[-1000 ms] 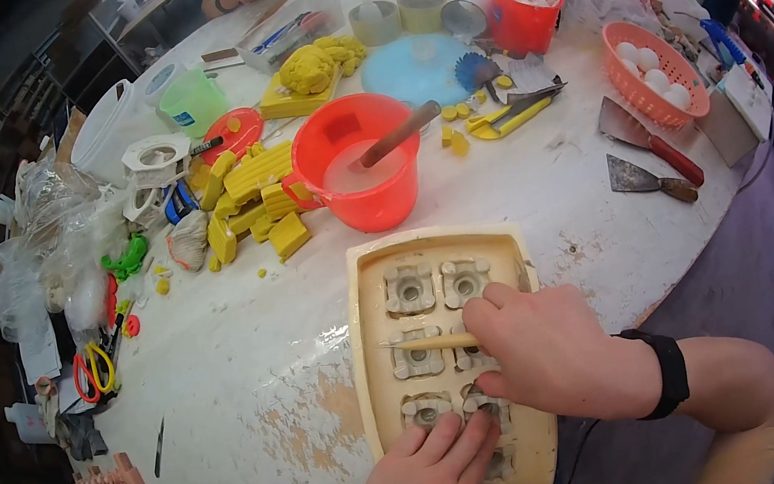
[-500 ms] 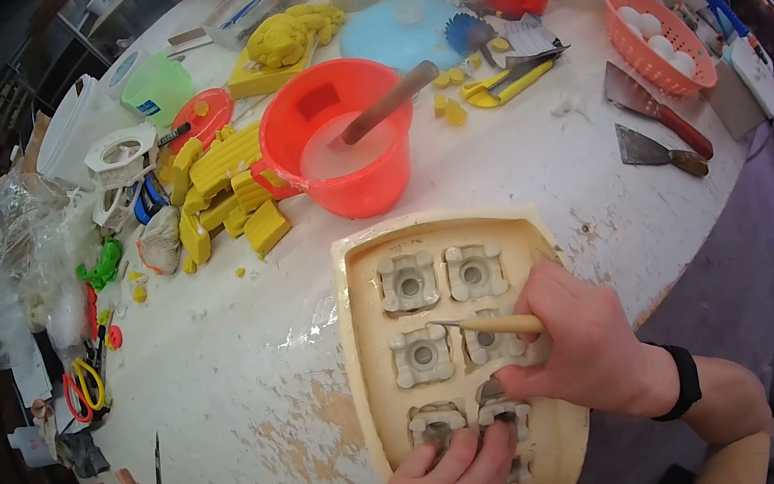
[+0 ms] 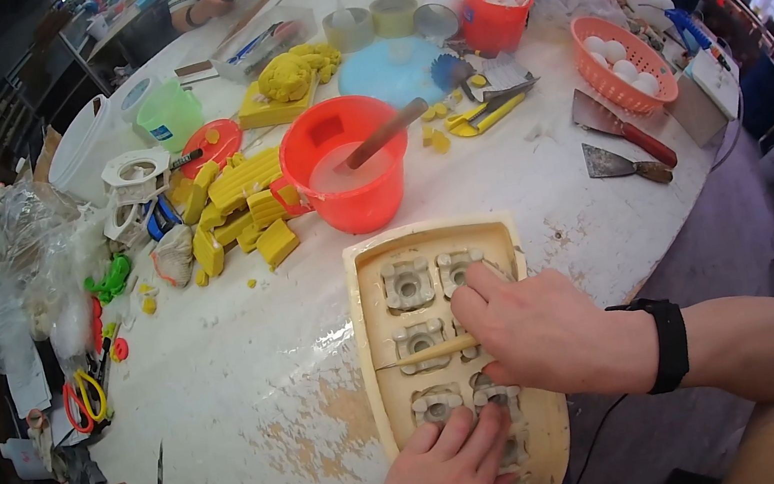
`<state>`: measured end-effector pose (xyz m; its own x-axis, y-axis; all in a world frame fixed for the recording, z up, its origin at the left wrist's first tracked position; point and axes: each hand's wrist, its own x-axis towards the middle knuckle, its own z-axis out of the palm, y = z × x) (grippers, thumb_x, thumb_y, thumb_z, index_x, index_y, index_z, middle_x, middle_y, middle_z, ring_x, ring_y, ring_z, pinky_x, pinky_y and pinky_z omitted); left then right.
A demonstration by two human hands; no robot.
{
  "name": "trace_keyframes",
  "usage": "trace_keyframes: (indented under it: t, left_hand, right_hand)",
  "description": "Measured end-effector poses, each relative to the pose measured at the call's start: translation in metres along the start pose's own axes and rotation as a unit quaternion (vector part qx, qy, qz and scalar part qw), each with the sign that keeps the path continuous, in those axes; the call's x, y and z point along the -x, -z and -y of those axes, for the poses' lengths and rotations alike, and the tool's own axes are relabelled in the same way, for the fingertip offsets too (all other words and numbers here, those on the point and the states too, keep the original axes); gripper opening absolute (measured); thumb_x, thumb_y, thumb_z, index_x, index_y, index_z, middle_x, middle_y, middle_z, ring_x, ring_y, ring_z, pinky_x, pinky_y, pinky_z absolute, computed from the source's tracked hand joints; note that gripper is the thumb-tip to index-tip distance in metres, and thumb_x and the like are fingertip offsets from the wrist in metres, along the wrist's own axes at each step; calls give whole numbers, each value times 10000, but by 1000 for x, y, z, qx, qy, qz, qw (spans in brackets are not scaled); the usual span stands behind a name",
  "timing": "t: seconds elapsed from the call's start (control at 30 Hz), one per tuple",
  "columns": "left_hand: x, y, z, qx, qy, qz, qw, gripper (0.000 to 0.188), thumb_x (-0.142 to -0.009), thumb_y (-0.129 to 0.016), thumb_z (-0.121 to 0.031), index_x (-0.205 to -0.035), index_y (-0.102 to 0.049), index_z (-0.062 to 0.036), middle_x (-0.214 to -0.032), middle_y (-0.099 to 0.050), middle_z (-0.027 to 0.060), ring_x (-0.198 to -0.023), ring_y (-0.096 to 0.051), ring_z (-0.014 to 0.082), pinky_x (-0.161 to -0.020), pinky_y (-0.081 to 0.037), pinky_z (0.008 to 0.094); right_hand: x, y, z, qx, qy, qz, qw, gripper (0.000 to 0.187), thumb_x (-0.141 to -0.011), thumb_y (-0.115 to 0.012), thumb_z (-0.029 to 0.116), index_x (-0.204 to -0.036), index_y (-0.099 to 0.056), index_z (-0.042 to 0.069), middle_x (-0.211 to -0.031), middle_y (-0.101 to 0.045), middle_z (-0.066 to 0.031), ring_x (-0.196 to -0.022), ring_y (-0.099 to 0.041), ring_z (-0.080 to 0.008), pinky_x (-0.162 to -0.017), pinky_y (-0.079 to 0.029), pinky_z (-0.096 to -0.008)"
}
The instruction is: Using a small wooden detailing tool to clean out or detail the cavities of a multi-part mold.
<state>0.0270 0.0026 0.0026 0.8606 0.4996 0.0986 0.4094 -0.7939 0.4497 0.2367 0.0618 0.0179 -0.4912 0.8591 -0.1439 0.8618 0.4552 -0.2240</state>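
Note:
A cream, shallow tray-like mould lies at the table's near edge, with several grey square blocks set in two columns, each with a round hole and raised corners. My right hand is closed around a slim tool with a pale wooden handle; its thin metal tip reaches toward the mould's left wall, over a second-row block. The right hand hides part of the right column. My left hand lies over the near end, fingers stretched, fingertips touching the near blocks.
Beyond the mould stands a red bucket with pale liquid and a stick. Yellow clay blocks lie left of it. Two scrapers and a pink basket of white balls sit right. Scissors lie far left; another person's hands show at the back.
My right hand has moved left and away from me over the mould, bringing the tool's tip nearer the left wall. The left hand stays on the near blocks. The view has shifted slightly.

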Motion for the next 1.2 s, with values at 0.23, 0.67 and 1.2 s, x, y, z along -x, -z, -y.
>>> trace_keyframes:
  t: [0.23, 0.67, 1.2]
  left_hand:
    - [1, -3, 4, 13, -2, -28, 1000, 659, -744, -800, -260, -1295, -610, 49, -1308, -569, 142, -1139, -526, 310, -918, -428, 399]
    - [-1, -3, -4, -12, 6, -23, 1000, 620, -762, -788, -226, -1289, -616, 51, -1309, -581, 163, -1156, -546, 326, -922, -455, 406]
    - [130, 45, -25, 273, 60, -71, 957, 403, -894, -752, -107, -1264, -648, 17, -1237, -651, 186, -1085, -641, 384, -928, -514, 444]
  right_hand:
    - [2, -16, -1, -132, -71, -51, 987, 450, -684, -810, 160, -1021, -531, 54, -1017, -570, -129, -785, -677, -355, -651, -562, -450]
    - [16, -33, -17, -153, -65, -182, 969, 542, -639, -861, 248, -1031, -532, 68, -998, -562, -115, -838, -654, -353, -686, -549, -452]
    - [65, -34, -39, -571, -92, -368, 728, 442, -1126, -472, 368, -849, -620, 57, -765, -568, 37, -732, -609, -88, -525, -437, -209]
